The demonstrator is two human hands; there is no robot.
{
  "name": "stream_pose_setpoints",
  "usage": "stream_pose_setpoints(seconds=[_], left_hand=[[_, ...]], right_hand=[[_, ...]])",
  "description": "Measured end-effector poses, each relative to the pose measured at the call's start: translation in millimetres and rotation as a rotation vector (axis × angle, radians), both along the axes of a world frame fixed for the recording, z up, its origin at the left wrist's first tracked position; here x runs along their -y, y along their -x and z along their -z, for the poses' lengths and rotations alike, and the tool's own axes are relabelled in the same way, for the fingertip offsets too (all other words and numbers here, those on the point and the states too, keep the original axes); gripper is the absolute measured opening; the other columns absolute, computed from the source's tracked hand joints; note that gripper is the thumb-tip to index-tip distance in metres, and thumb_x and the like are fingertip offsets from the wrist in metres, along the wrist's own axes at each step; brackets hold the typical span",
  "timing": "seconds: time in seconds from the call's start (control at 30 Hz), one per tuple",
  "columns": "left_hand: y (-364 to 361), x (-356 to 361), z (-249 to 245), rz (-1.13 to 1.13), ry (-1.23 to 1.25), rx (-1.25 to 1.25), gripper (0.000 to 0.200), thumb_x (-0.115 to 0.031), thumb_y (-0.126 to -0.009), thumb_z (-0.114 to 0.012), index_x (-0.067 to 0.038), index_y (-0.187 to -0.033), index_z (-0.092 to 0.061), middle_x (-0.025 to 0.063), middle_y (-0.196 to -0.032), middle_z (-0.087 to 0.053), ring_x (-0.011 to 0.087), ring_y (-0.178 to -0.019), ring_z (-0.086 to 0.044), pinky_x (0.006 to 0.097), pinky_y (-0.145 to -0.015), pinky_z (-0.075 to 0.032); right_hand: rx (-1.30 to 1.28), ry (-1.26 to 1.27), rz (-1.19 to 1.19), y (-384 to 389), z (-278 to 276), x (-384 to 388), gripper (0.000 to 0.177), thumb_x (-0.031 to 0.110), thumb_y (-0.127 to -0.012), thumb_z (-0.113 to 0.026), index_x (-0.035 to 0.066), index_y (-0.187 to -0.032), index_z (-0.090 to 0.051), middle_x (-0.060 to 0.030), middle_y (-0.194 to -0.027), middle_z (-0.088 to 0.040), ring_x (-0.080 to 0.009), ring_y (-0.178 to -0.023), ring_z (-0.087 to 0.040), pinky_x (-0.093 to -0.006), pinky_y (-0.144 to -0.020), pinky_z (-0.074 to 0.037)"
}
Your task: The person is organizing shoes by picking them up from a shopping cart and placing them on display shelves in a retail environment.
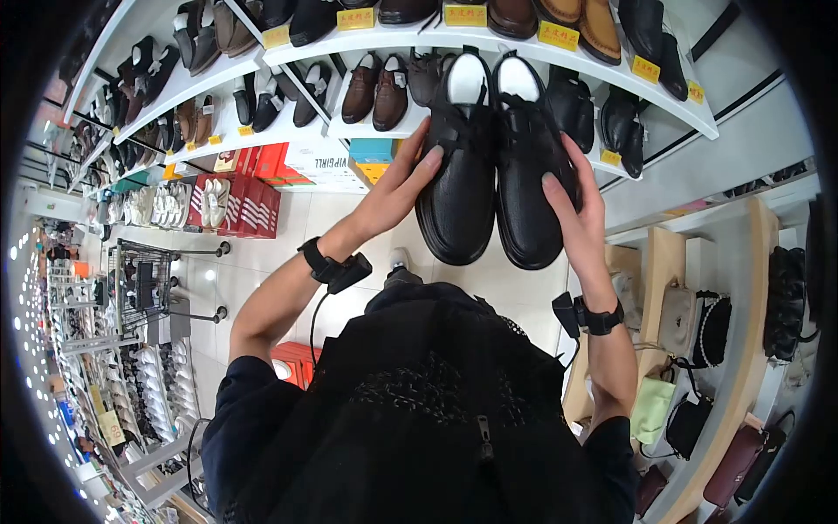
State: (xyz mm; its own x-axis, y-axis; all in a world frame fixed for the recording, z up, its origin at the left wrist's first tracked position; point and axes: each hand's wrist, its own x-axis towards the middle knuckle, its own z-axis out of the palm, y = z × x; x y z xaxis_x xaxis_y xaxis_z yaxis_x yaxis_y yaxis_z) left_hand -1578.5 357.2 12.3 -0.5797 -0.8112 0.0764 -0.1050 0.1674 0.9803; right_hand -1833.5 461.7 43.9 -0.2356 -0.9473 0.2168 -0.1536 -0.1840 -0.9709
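I hold a pair of black leather lace-up shoes side by side in front of a white shoe shelf [489,39]. My left hand [403,179] grips the left shoe [461,166] along its outer side. My right hand [572,205] grips the right shoe [528,170] along its outer side. Both shoes point toes toward me, their white insoles showing at the top. A black device is strapped to each wrist.
Curved white shelves hold several brown and black shoes with yellow price tags [559,35]. Red shoe boxes [257,196] are stacked on the floor at left beside a wire rack [140,284]. Handbags [698,327] hang on a wooden display at right.
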Motion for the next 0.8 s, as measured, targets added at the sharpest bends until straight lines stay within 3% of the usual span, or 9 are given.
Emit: stream_pose_setpoints(seconds=[0.1, 0.2, 0.33, 0.4, 0.53, 0.57, 0.67, 0.7, 0.8], left_hand=[[-5, 0, -7, -0.017, -0.206, -0.109, 0.072, -0.054, -0.108, -0.029, -0.006, -0.16, -0.019, 0.012, -0.158, -0.032, 0.0241, -0.139, -0.042, 0.0362, -0.115, -0.033], [-17, 16, -11, -0.018, -0.092, -0.15, 0.061, -0.045, -0.11, -0.034, -0.004, -0.154, -0.03, 0.0088, -0.133, -0.054, 0.0193, -0.12, -0.057, 0.0368, -0.103, -0.044], [-22, 28, -23, -0.064, -0.176, -0.123, 0.057, -0.04, -0.11, -0.037, -0.002, -0.153, -0.032, 0.0109, -0.141, -0.053, 0.0176, -0.13, -0.05, 0.0317, -0.109, -0.039], [-23, 28, -15, 0.065, -0.431, -0.306, 0.059, -0.041, -0.11, -0.036, 0.001, -0.152, -0.034, 0.0109, -0.144, -0.052, 0.0182, -0.131, -0.05, 0.0329, -0.112, -0.038], [-40, 18, 12, 0.201, -0.5, -0.21, 0.076, -0.057, -0.107, -0.018, 0.001, -0.155, -0.027, 0.0162, -0.155, -0.039, 0.0234, -0.142, -0.041, 0.035, -0.12, -0.031], [-47, 15, 22, 0.238, -0.54, -0.192, 0.091, -0.071, -0.1, -0.016, -0.001, -0.158, -0.019, 0.0177, -0.159, -0.031, 0.0258, -0.146, -0.035, 0.0381, -0.122, -0.027], [-60, 21, 63, 0.429, -0.549, -0.397, 0.104, -0.082, -0.092, -0.021, -0.004, -0.159, -0.013, 0.0183, -0.162, -0.026, 0.028, -0.147, -0.033, 0.0427, -0.123, -0.026], [-60, 26, 65, 0.497, -0.548, -0.556, 0.107, -0.084, -0.088, -0.033, -0.005, -0.159, -0.02, 0.0179, -0.159, -0.033, 0.0304, -0.144, -0.037, 0.0474, -0.121, -0.03], [-78, 28, 69, 0.477, -0.581, -0.603, 0.106, -0.084, -0.088, -0.033, -0.005, -0.159, -0.021, 0.0177, -0.159, -0.034, 0.0305, -0.144, -0.038, 0.0475, -0.121, -0.03]], right_hand=[[0.009, 0.041, -0.011, 4, 4, -3, 0.061, 0.01, -0.095, -0.068, 0.001, -0.149, -0.041, -0.0131, -0.139, -0.055, -0.0172, -0.124, -0.054, -0.0301, -0.106, -0.041], [0.068, 0.06, -0.076, 3, 6, -5, 0.063, 0.005, -0.095, -0.064, 0.001, -0.152, -0.036, -0.0128, -0.144, -0.051, -0.0186, -0.127, -0.052, -0.031, -0.109, -0.039], [0.151, 0.074, -0.133, -4, 11, -2, 0.066, 0.004, -0.096, -0.062, -0.001, -0.154, -0.031, -0.0153, -0.152, -0.043, -0.022, -0.138, -0.043, -0.0337, -0.116, -0.03], [0.2, 0.071, -0.151, -5, 11, -1, 0.067, 0.004, -0.096, -0.061, -0.001, -0.154, -0.029, -0.0159, -0.154, -0.04, -0.023, -0.142, -0.039, -0.0349, -0.119, -0.026], [0.206, -0.031, -0.272, -5, 13, -5, 0.067, 0.006, -0.097, -0.059, -0.002, -0.155, -0.027, -0.0164, -0.157, -0.035, -0.024, -0.147, -0.033, -0.0365, -0.121, -0.021], [0.154, -0.048, -0.314, -7, 15, -7, 0.067, 0.007, -0.098, -0.058, -0.002, -0.156, -0.025, -0.0164, -0.158, -0.033, -0.0241, -0.147, -0.031, -0.0365, -0.121, -0.02], [0.108, -0.106, -0.41, -14, 19, -1, 0.068, 0.01, -0.101, -0.055, -0.002, -0.158, -0.02, -0.0165, -0.16, -0.031, -0.024, -0.148, -0.029, -0.0358, -0.121, -0.02], [0.108, -0.151, -0.445, -18, 20, 5, 0.068, 0.01, -0.101, -0.055, -0.002, -0.158, -0.02, -0.0163, -0.16, -0.031, -0.0239, -0.148, -0.029, -0.0355, -0.12, -0.021], [0.057, -0.146, -0.458, -33, 20, 23, 0.072, 0.013, -0.101, -0.059, -0.002, -0.158, -0.019, -0.0166, -0.16, -0.032, -0.0237, -0.146, -0.033, -0.0357, -0.118, -0.027]])
